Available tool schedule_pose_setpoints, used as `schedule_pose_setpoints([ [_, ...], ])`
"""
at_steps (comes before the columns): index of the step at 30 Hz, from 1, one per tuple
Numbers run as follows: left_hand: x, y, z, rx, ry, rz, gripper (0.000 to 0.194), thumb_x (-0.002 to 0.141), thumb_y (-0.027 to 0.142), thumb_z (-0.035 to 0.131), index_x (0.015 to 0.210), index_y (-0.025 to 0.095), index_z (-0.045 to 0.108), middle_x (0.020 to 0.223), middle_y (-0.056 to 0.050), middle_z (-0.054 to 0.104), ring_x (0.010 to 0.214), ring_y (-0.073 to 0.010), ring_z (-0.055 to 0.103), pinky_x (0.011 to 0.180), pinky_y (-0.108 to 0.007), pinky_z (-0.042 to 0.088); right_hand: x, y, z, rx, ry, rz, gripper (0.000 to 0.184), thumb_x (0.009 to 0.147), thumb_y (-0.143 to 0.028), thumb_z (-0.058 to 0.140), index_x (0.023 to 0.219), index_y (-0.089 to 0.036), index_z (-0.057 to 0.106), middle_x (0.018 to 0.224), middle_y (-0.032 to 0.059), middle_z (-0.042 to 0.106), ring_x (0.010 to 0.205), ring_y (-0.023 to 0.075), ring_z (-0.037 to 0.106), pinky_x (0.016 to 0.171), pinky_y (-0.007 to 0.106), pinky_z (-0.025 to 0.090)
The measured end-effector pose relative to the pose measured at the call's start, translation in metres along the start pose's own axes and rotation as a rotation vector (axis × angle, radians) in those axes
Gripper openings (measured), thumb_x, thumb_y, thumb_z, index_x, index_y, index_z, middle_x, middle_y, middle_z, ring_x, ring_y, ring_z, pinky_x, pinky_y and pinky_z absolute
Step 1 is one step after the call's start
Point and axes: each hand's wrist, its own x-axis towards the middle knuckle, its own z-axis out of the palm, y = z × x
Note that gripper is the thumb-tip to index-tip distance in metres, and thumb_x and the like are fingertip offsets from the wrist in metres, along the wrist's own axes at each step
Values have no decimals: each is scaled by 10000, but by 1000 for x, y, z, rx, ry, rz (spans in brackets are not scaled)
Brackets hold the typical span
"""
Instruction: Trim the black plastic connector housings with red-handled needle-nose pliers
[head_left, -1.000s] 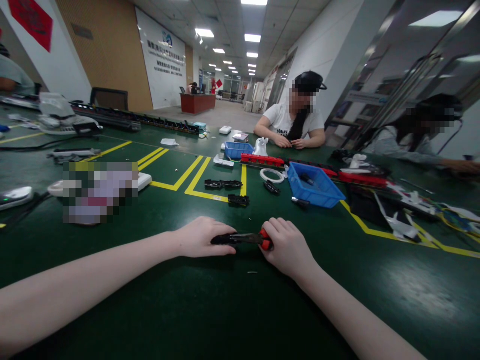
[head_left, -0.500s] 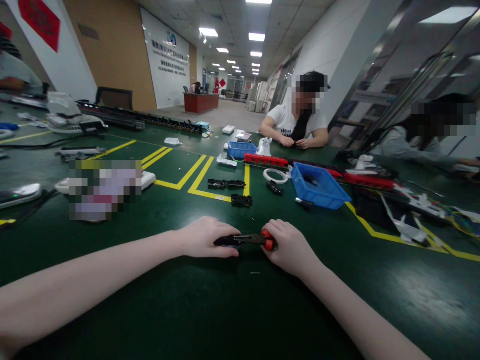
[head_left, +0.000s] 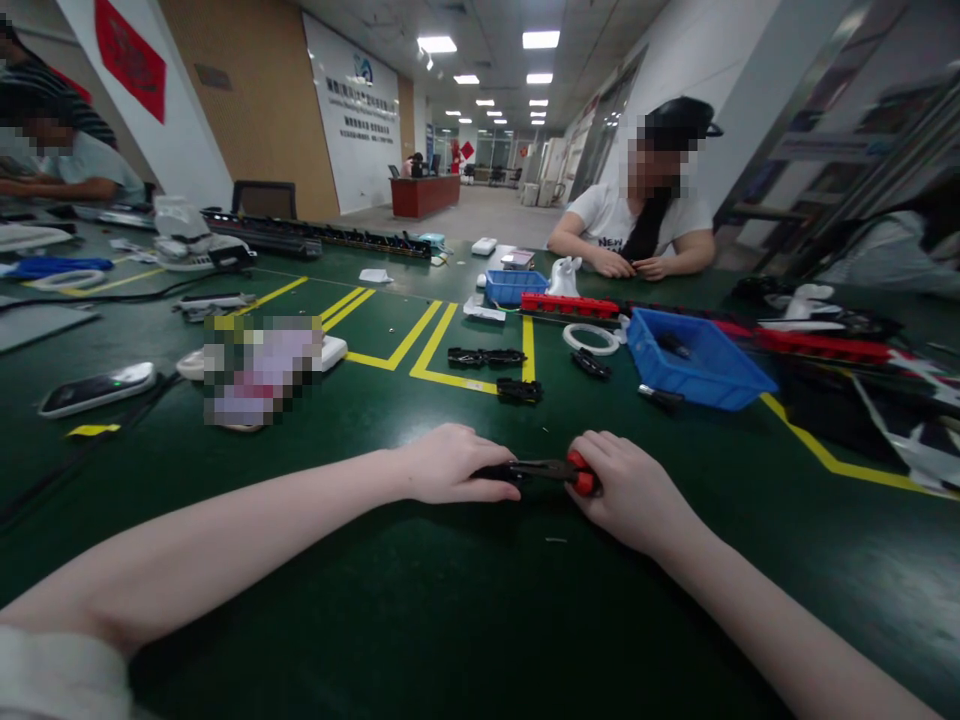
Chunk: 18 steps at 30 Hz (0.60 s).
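My right hand (head_left: 626, 485) is closed around the red handles of a pair of pliers (head_left: 546, 469), whose dark jaws point left. Between the thumb and fingers of my left hand (head_left: 457, 465) is a small black part (head_left: 499, 471), mostly covered by the fingers. The plier tips meet this part; whether they grip it, I cannot tell. A thin pale scrap (head_left: 556, 540) lies on the green table just below the pliers. Beyond my hands lie two black parts, a longer one (head_left: 487, 357) inside the yellow tape outline and a shorter one (head_left: 519, 390) at its corner.
A blue bin (head_left: 701, 365) stands to the right, with a white ring (head_left: 591, 339) and another black part (head_left: 591, 363) beside it. Red strips (head_left: 570, 306) lie behind. To the left are a blurred-out phone (head_left: 262, 385) and a white device (head_left: 97, 389). A co-worker (head_left: 637, 215) sits across the table.
The view has swung left, so everything appears shifted right. Both hands keep the same hold on the pliers and the black part.
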Motion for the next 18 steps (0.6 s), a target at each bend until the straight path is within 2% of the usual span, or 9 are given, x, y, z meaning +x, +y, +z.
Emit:
schedule_pose_setpoints([
  [13, 0, -1, 2, 17, -13, 3, 342, 979, 469, 490, 1036, 175, 655, 811, -24, 666, 643, -155, 569, 620, -265, 367, -3, -3, -2, -113, 49, -7, 87, 760, -230, 586, 832, -181, 587, 872, 87, 643, 774, 217, 554, 702, 337, 400],
  [18, -2, -3, 3, -37, 27, -23, 399, 907, 488, 606, 1169, 187, 616, 978, -41, 692, 800, -173, 633, 669, -248, 426, -2, -5, -3, -154, 67, -23, 118, 765, -265, 594, 834, -169, 607, 872, 95, 659, 856, 245, 571, 857, 384, 393],
])
